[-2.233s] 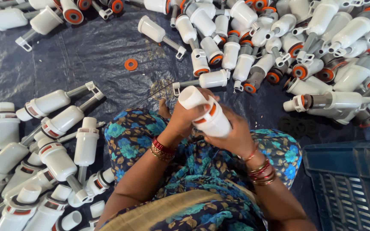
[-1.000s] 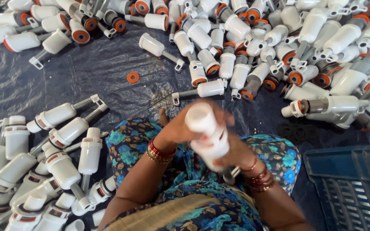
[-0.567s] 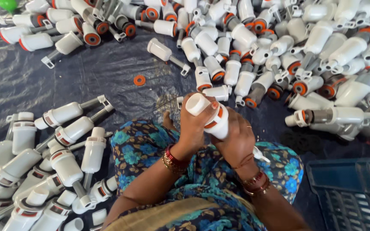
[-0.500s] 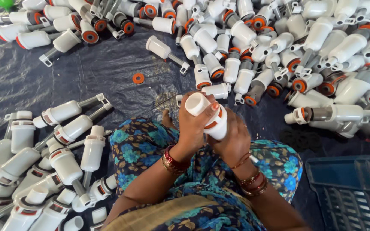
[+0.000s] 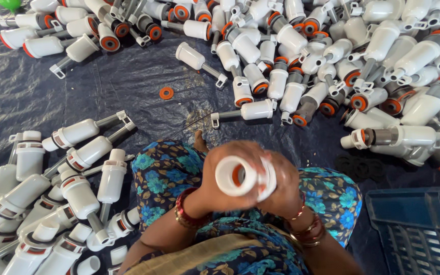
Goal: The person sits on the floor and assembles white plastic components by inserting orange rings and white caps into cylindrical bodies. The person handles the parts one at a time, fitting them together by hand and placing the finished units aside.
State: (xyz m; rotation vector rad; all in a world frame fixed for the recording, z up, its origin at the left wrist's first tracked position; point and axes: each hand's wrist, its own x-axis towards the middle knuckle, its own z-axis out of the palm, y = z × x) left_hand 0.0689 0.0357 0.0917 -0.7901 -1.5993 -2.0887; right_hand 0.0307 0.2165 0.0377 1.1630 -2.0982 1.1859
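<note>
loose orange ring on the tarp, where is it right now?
In the head view the loose orange ring lies flat on the dark tarp, upper left of centre, apart from the white parts, above the person's knees and below-left of a lone white plunger part.

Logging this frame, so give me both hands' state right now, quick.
Left hand: closed around the white plastic tube, open end toward the camera.
Right hand: closed on the same tube's far side.

Dark plastic sheet [image 5: 52, 86] covers floor, wrinkled, glossy under soft light; blue crate [image 5: 413, 229] at right.
</note>
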